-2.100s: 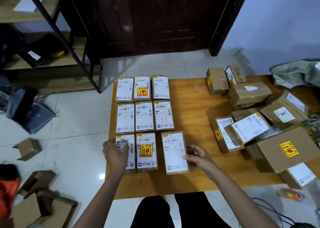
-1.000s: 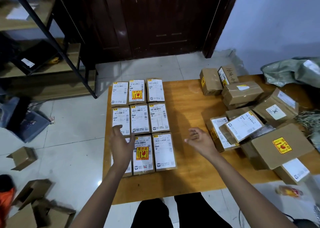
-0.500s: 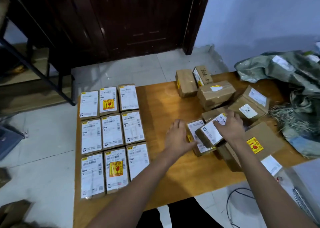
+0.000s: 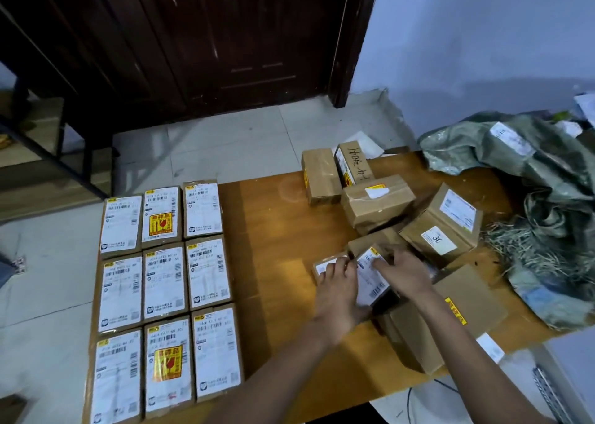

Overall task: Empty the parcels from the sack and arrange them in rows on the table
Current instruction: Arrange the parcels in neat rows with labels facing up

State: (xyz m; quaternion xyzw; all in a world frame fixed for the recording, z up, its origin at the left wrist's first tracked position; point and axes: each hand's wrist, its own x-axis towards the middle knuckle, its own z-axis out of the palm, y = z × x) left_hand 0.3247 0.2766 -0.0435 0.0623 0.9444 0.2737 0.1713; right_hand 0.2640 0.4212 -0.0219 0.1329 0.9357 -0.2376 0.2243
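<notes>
next parcel (image 4: 370, 277) | both my grips hold it: left hand (image 4: 338, 290) near end, right hand (image 4: 404, 274) far side | long axis toward me | bare surface (image 4: 273, 262) left of it, before the rows (image 4: 164, 282)

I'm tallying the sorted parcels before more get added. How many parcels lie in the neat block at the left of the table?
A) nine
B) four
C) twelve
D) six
A: the arranged parcels form three rows of three, label side up, on the left part of the table, apart from the loose pile where both hands are.
</notes>
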